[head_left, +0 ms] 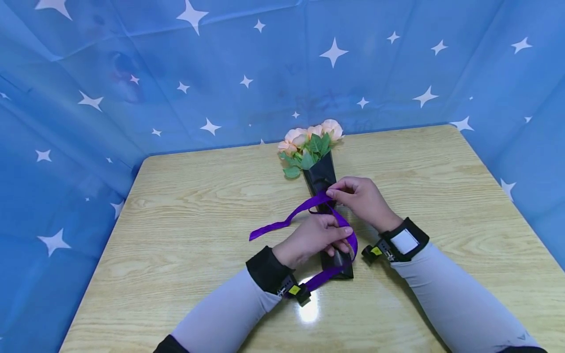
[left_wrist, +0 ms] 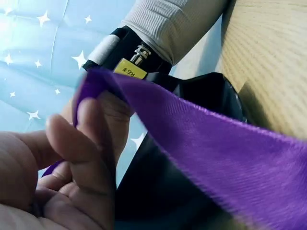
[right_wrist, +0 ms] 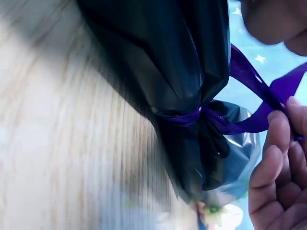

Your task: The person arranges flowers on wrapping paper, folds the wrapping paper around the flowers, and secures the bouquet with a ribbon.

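A bouquet of pale peach flowers with green leaves lies on the table in a black wrapper. Tied round the wrapper's narrowed middle is a purple ribbon. My right hand pinches the ribbon between thumb and fingers, just above the wrapper. Nearer to me, my left hand holds another stretch of it over the lower wrapper. One ribbon end points left; the other length curves down past the left hand. In the left wrist view, the ribbon crosses broadly before the wrapper.
A pale wood-grain table lies under everything. Behind and beside it hangs a blue cloth with white stars. Each wrist carries a black strap with a small camera.
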Action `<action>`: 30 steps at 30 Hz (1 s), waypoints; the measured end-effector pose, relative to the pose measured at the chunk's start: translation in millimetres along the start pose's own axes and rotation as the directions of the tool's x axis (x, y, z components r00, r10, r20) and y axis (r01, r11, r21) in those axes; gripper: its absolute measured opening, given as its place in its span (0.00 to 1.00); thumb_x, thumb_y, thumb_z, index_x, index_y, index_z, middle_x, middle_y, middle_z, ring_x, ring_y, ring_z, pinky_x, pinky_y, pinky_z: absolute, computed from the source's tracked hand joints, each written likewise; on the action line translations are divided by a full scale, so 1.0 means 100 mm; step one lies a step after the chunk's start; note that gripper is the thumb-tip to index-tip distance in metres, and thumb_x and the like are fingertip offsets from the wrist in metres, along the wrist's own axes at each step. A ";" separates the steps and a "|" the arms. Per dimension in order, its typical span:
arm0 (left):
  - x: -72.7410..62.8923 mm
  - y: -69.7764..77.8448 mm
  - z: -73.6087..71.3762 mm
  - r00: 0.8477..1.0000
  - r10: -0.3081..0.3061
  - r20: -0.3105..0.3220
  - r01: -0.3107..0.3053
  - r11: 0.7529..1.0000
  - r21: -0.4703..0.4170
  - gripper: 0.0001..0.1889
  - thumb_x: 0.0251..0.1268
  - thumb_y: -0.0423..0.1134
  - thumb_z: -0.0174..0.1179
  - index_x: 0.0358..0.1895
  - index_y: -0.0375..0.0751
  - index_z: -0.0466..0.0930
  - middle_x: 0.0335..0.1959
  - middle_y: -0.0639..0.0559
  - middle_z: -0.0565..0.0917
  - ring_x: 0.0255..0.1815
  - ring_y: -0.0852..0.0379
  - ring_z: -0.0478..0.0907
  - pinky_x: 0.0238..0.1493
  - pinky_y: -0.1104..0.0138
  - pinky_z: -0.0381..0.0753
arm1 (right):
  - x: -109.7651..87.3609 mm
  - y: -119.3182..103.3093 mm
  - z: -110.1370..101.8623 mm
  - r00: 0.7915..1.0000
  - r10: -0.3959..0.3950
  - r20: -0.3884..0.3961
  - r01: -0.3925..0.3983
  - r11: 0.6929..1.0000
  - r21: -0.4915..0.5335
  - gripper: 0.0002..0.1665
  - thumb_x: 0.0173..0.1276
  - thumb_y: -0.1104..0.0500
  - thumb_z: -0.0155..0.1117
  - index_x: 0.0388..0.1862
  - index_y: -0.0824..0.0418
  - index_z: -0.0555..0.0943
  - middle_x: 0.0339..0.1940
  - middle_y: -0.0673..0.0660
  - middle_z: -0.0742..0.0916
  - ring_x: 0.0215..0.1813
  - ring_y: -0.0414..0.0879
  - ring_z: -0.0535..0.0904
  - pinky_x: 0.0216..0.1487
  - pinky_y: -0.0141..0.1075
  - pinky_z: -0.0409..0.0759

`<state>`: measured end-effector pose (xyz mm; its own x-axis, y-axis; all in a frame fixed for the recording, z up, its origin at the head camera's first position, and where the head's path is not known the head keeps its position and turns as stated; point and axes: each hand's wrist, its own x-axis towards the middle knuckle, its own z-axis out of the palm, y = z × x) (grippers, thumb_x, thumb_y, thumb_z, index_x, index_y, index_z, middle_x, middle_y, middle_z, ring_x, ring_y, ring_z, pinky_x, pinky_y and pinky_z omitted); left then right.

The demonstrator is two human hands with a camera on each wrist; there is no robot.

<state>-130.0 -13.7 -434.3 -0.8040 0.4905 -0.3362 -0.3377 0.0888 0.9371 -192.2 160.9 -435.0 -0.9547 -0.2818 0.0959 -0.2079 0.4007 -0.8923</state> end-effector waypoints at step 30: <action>-0.09 0.32 -0.63 0.926 0.305 -0.221 -0.136 0.818 0.558 0.17 0.79 0.49 0.59 0.36 0.39 0.85 0.19 0.56 0.72 0.19 0.58 0.64 0.23 0.67 0.60 | 0.02 -0.01 -0.09 0.997 0.043 0.061 -0.041 0.999 -0.023 0.13 0.75 0.48 0.68 0.44 0.57 0.89 0.39 0.65 0.89 0.40 0.58 0.84 0.39 0.36 0.81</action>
<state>-164.3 -69.5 -406.9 -0.9559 0.2900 -0.0468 0.1063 0.4899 0.8653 -195.3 167.9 -429.8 -0.9478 -0.3174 0.0306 -0.1731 0.4316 -0.8853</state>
